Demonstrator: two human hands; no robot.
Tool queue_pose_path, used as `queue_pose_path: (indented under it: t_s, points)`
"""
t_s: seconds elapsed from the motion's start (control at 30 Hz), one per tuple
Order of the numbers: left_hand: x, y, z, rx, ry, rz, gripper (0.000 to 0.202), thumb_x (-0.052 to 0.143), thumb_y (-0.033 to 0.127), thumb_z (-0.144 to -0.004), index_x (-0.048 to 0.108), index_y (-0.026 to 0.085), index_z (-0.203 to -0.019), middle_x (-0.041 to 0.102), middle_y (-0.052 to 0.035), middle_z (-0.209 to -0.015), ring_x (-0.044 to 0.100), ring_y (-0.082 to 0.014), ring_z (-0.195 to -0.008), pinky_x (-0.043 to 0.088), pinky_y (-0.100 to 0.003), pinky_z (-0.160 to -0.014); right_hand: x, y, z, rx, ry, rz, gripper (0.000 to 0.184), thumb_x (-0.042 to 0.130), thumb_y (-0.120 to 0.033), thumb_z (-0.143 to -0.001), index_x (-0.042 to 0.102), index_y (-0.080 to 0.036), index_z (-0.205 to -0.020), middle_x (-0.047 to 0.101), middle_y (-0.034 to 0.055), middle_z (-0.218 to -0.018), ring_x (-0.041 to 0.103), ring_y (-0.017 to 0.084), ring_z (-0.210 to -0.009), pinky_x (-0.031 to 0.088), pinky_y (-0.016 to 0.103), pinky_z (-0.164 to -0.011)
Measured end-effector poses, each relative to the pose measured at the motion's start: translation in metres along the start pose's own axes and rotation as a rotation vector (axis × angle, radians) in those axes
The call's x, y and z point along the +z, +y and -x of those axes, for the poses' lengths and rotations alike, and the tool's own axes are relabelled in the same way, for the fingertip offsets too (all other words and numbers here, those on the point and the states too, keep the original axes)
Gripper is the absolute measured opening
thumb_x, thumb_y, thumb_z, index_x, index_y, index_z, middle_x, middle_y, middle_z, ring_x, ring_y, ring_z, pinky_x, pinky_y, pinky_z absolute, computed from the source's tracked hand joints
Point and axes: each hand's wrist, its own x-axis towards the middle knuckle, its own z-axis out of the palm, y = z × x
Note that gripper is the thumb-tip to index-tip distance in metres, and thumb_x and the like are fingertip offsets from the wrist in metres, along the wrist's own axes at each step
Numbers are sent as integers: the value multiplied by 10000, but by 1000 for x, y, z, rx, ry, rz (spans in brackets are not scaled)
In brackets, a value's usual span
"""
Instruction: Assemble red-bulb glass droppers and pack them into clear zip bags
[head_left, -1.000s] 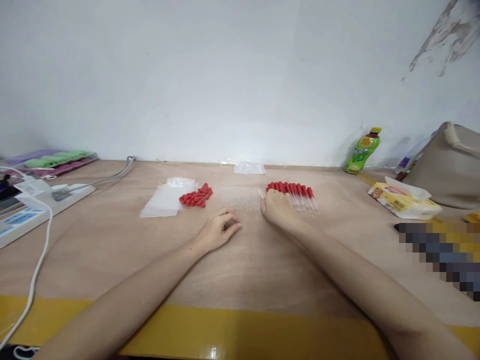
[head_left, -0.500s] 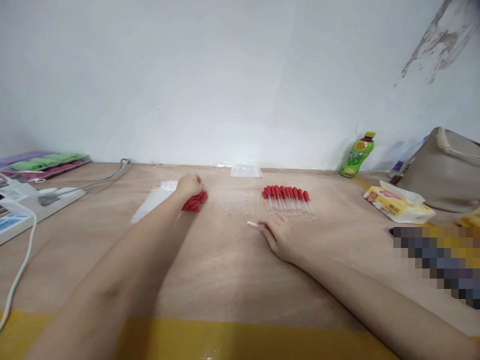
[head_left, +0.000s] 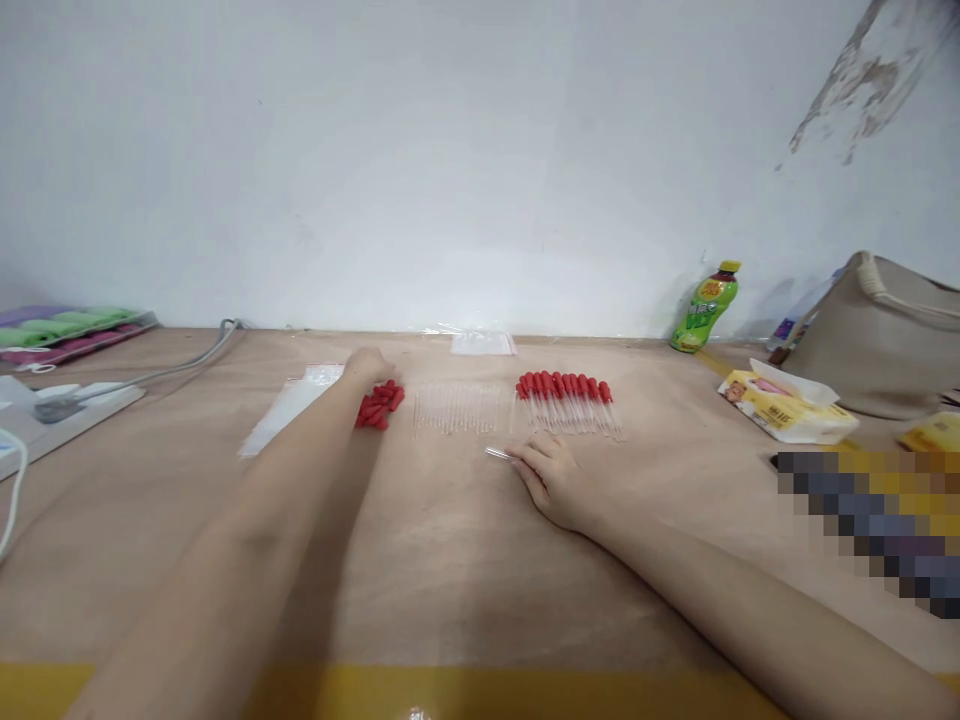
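My right hand (head_left: 556, 482) narrowly pinched a thin, clear, straight tube (head_left: 496, 454), tip exposed; a loosened grip could have dropped it. My left hand (head_left: 366, 367), its grip hidden from me, was beside loose, rounded red caps (head_left: 382, 403).

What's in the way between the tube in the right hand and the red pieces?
Only a row of clear tubes, lying flat partly between the held tube in the right hand and the red pieces; nothing upright is visible there.
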Motion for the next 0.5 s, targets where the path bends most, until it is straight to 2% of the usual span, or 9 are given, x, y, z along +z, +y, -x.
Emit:
queue_pose_path:
  t_s: [0.13,0.23,0.27,0.33,0.4,0.5]
  points:
    - [-6,-1,17,75,91,-11,173,594,309,-684,554,155,-751,595,-67,-707,571,-224,-750,426,-276,-577,-2,-2,-1,11,-7,-18,224,368,-194,-880,573,-170,-969,586,53,-815,527,155,-766,362,304,-727]
    - [-4,-3,47,174,72,52,229,491,325,-780,513,168,-945,599,-31,-779,563,-143,-699,435,-239,-598,-3,-3,-1,21,-7,-17,213,354,-193,-882,561,-162,-922,581,56,-824,525,157,-774,363,308,-736]
    - [-2,-4,61,228,2,168,266,457,323,-804,482,175,-1024,596,-19,-765,556,-125,-652,436,-235,-585,-3,-3,-2,28,-3,-17,207,351,-191,-881,553,-160,-908,581,58,-831,524,158,-775,362,309,-736]
    - [6,-7,92,285,-218,362,273,454,324,-808,501,167,-1026,589,-5,-708,554,-108,-619,443,-235,-600,-3,-3,-2,42,3,-17,192,348,-190,-878,538,-161,-889,583,59,-839,524,160,-773,361,308,-730]
    - [15,-9,122,199,-426,510,237,500,322,-777,560,131,-905,609,-33,-714,579,-122,-644,458,-260,-642,-4,-3,-2,57,-2,-18,181,351,-195,-876,529,-164,-879,587,58,-837,525,160,-764,359,304,-723]
    - [29,-9,154,18,-527,699,194,579,301,-719,553,122,-789,635,-71,-802,618,-160,-743,464,-305,-723,-5,-4,-2,78,-12,-18,175,358,-209,-875,528,-165,-866,596,55,-830,532,158,-755,348,300,-721]
